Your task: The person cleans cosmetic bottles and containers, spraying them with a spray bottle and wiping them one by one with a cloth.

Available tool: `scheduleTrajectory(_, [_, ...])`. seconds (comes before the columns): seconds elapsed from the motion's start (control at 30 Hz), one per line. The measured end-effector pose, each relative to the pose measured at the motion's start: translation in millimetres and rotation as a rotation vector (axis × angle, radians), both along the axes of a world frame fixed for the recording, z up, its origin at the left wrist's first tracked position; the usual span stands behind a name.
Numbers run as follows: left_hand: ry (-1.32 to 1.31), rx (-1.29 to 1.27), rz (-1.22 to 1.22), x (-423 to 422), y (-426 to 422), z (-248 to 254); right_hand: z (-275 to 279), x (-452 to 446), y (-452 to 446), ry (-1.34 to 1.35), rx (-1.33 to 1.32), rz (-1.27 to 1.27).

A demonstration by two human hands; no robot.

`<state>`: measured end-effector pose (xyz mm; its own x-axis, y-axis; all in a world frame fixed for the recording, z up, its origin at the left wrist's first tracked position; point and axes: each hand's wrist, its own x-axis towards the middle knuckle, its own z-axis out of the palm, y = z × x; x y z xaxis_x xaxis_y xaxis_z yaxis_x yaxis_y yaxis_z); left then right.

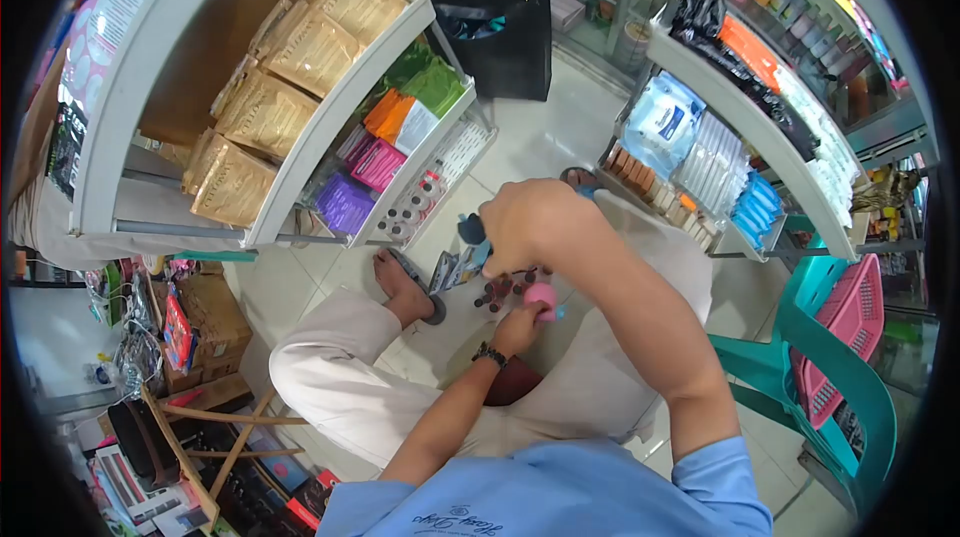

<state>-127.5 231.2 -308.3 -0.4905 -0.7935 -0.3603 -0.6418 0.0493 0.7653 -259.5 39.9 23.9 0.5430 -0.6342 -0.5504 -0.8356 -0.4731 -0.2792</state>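
Above the tiled floor (287, 280), my left hand (520, 329) closes round the pink container (541, 295), probably steadying it; small dark bottles (497, 292) cluster beside it, handy; beyond it my right hand (540, 222) curls, its hold unclear.

Bottles (497, 290) on floor (575, 122) between shelves (335, 102), basket (858, 322) on chair (880, 407) at right

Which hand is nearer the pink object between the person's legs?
Left. The left hand is right at the pink object, fingers against it; the right hand is apart from it, higher in the view.
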Motion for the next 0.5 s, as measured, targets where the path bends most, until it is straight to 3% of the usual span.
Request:
scheduleTrajectory(0.07, [-0.048, 0.002, 0.081, 8.9, 62.5, 37.7, 79.6, 10.1, 24.9, 0.009, 0.041, 0.116])
scheduleTrajectory(0.1, [-0.078, 0.003, 0.124, 34.5, 114.4, 67.2, 70.0, 14.3, 30.2, -0.009, 0.063, 0.125])
scheduleTrajectory(0.27, [-0.247, -0.073, 0.348, 167.2, 138.7, 238.9, 74.8, 56.6, 59.6, -0.117, 0.125, 0.151])
scheduleTrajectory(0.5, [-0.259, -0.188, 0.568, 184.5, 345.6, 418.6, 80.5, 62.3, 103.8, -0.045, 0.182, 0.089])
